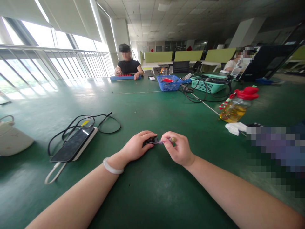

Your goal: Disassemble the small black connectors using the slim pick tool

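Note:
On the green table, my left hand (137,144), with a pale bracelet at the wrist, is closed around a small black box-shaped object (150,140). Its fingers cover much of the object, so I cannot tell its kind. My right hand (178,149) pinches a slim purple pen-like stick (159,142) with a tan, rounded back end. The stick's front end points left and meets the near end of the black object; whether it goes inside is too small to tell.
A phone on a white power bank (75,144) and black cables lie left, near a white cup-like vessel (15,138). Right stands a red-lidded bottle (234,108). Farther back are a blue basket (168,84), a green basket (209,85) and a seated person (128,66).

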Demonstrator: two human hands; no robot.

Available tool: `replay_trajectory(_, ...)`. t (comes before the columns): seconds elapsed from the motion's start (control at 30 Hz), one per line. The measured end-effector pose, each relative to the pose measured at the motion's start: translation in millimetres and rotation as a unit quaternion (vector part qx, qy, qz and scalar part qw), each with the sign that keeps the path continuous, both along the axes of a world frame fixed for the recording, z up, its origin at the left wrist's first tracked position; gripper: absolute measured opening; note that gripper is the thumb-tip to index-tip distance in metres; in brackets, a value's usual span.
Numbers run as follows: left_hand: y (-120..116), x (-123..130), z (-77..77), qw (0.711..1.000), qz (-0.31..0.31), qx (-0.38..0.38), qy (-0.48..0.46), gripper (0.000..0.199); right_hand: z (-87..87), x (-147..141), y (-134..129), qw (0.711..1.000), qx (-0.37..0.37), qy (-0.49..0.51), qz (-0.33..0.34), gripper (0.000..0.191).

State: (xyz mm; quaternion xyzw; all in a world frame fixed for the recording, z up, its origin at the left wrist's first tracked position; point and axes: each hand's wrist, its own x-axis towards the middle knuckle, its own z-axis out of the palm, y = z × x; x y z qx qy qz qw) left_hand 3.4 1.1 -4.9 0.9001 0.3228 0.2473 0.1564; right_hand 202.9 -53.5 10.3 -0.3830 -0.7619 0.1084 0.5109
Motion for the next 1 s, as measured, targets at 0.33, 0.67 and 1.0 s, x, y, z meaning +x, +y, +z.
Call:
replay_trajectory(0.33,0.2,0.3,-0.1,1.0,0.003,0.001,0.007,0.037,0.0,0.2,-0.2,1.0,-0.004,-0.004,-0.007,0.017)
replay_trajectory(0.67,1.9,-0.5,-1.6,0.999,0.016,0.025,0.026,0.038,0.5,-0.4,0.2,1.0,0.001,-0.002,-0.005,0.018)
replay_trajectory(1.0,2.4,-0.4,-0.7,0.999,0.022,0.028,0.031,0.04,-0.9,0.0,0.2,1.0,-0.007,-0.001,-0.005,0.017)
